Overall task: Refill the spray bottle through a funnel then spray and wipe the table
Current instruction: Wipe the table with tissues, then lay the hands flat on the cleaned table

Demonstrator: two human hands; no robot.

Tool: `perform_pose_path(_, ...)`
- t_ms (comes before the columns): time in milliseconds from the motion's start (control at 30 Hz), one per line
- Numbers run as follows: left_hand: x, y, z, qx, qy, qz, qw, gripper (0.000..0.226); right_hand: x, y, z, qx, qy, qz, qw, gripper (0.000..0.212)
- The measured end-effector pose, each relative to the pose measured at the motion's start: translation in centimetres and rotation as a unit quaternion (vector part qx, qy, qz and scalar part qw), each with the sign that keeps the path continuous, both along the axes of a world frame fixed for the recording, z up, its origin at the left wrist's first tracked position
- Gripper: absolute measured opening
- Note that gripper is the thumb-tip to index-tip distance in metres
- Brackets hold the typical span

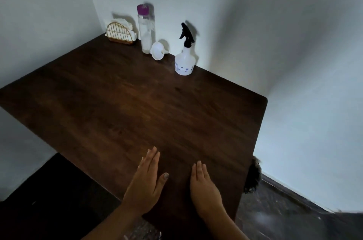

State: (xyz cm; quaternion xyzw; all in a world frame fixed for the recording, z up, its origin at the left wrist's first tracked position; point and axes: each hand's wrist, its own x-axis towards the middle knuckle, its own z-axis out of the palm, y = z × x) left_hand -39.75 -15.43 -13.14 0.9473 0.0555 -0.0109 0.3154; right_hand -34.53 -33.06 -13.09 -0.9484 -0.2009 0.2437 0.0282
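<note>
A white spray bottle [185, 60] with a black trigger head stands upright at the far edge of the dark wooden table [127, 106], by the wall. Left of it a white funnel [157, 51] lies on its side. A tall clear water bottle [146, 30] with a purple cap stands just beyond the funnel. A wire holder with white napkins [121, 32] sits in the far corner. My left hand [146, 182] and my right hand [204, 186] lie flat, palms down, on the table's near edge, holding nothing and far from the bottles.
White walls close in behind and to the right of the table. A dark fuzzy object [253, 177] pokes out past the table's right edge. Dark floor [284, 210] shows at lower right.
</note>
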Motion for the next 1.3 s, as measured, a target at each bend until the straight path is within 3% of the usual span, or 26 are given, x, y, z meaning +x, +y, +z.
perform_pose_path(133,-1.3,-1.2,1.3,-0.014,-0.012,-0.043,0.999,0.092,-2.7,1.0,1.0,-0.008,0.021,0.014,1.000,0.047)
perform_pose_path(233,-1.8,-2.8,2.0,-0.062,0.011,-0.077,0.995,0.064,-4.2,0.3,2.8,0.120,0.025,-0.048,0.991,0.025)
perform_pose_path(433,-1.0,-7.0,4.3,-0.078,-0.024,-0.233,0.969,0.047,-6.0,-4.1,6.5,0.344,-0.106,-0.201,0.911,0.008)
perform_pose_path(500,-0.2,-8.8,5.3,-0.057,-0.059,-0.246,0.966,0.039,-6.1,-6.3,7.4,0.372,-0.138,-0.238,0.886,0.013)
perform_pose_path(633,1.5,-12.4,7.5,-0.054,-0.099,-0.268,0.957,0.020,-5.9,-10.3,8.8,0.366,-0.166,-0.273,0.874,0.012)
perform_pose_path(833,5.2,-19.1,8.8,-0.132,-0.058,-0.175,0.974,0.011,-3.5,-17.3,8.7,0.372,-0.246,-0.316,0.837,0.021)
perform_pose_path(933,8.1,-23.7,7.8,-0.194,0.005,-0.127,0.973,0.014,-1.1,-20.9,7.8,0.384,-0.259,-0.360,0.810,0.021)
perform_pose_path(1100,12.9,-31.3,5.8,-0.379,0.143,0.007,0.914,0.015,3.4,-26.2,5.6,0.386,-0.294,-0.331,0.809,0.033)
perform_pose_path(1200,15.4,-34.8,4.9,-0.412,0.165,0.033,0.896,0.019,6.0,-28.8,4.4,0.353,-0.335,-0.298,0.821,0.034)
perform_pose_path(1300,17.4,-36.7,3.3,-0.423,0.193,0.066,0.883,0.039,8.0,-30.4,2.8,0.318,-0.332,-0.288,0.840,0.031)
